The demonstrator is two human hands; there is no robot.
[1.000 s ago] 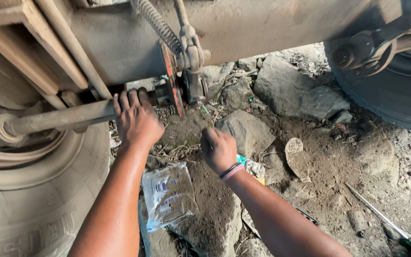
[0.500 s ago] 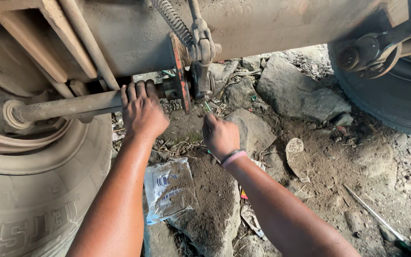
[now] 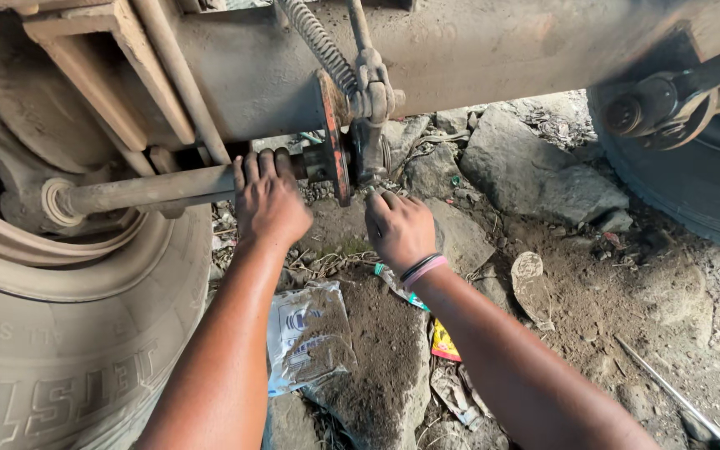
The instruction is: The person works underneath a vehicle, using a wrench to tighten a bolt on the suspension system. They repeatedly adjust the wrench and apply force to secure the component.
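Lying beneath arms: clear plastic packet [image 3: 308, 335]

A plastic packet [image 3: 308, 335] lies on the ground between both forearms, tyre [image 3: 52, 350] to its left

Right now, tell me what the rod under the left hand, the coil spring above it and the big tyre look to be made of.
Rod: apparently steel, dull grey-brown, dust-coated, gripped by the left hand.
Coil spring: metal wire, tightly wound, grimy.
Tyre: rubber, matte, dusty, raised moulded sidewall lettering.
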